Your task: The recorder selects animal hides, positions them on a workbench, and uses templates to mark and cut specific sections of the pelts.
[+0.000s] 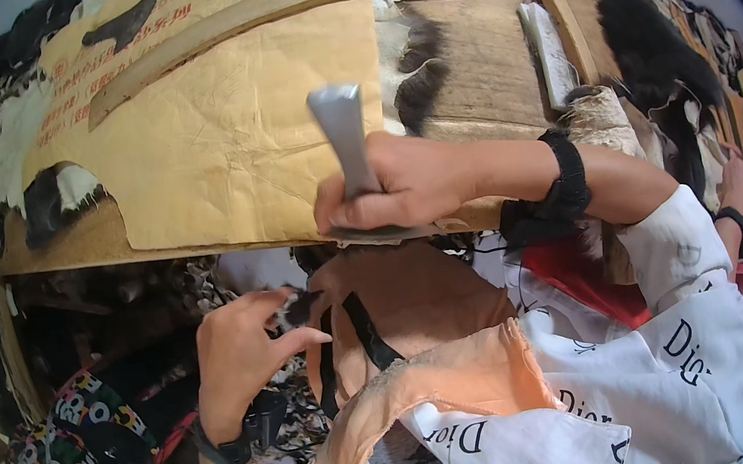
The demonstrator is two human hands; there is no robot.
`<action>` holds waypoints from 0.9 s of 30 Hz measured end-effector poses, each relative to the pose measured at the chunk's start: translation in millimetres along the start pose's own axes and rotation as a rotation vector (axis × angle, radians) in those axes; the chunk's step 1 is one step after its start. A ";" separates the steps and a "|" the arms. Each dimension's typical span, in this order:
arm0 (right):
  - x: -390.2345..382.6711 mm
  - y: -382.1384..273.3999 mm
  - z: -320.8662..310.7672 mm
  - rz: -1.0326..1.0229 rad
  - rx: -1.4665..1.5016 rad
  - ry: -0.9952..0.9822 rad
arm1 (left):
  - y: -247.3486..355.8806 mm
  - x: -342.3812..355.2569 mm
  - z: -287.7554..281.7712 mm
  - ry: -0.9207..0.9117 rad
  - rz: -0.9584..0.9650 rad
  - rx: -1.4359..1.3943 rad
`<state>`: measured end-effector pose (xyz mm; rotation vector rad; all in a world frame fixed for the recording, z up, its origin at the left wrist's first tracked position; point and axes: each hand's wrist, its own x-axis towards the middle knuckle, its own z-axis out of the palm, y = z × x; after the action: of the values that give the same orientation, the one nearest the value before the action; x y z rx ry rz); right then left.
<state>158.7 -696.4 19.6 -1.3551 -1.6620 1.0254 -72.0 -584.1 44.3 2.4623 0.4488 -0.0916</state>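
Note:
My right hand [407, 179] is closed in a fist around a silver metal tool [340, 126] with a flat, flared upper end. It rests at the near edge of the board [460, 55], over the yellow-brown paper's border. A thin dark piece lies under the fist; I cannot tell whether it belongs to the tool. Lower left, below the board's edge, my left hand [240, 348] holds a small dark scrap of fur [298, 308] between thumb and fingers. Peach cloth [415, 297] covers my lap beside it.
A long wooden strip [263, 18] lies across the yellow-brown paper [215, 150]. Dark and white fur pieces [64, 196] lie about the board. A white block [548, 52] and black fur [650, 37] are to the right. Another person's hand [737, 182] shows far right. A patterned cloth item [87, 447] sits lower left.

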 end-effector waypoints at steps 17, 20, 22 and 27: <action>35.8 -60.6 2.2 0.078 -0.595 0.705 | -10.5 121.3 7.4 -0.065 0.623 -0.287; 10.1 -53.8 12.8 0.124 -0.551 0.833 | -6.9 132.4 4.6 -0.221 0.360 -0.550; -16.9 -45.4 27.9 0.118 -0.531 0.945 | -0.3 140.1 -1.4 -0.441 0.229 -0.811; -62.6 -35.3 71.8 0.323 -0.671 0.873 | 7.7 124.3 10.4 -0.600 0.327 -0.750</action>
<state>90.0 -771.3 19.3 -2.1401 -1.1310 -0.0811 47.8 -559.2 19.1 1.6278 -0.1688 -0.4256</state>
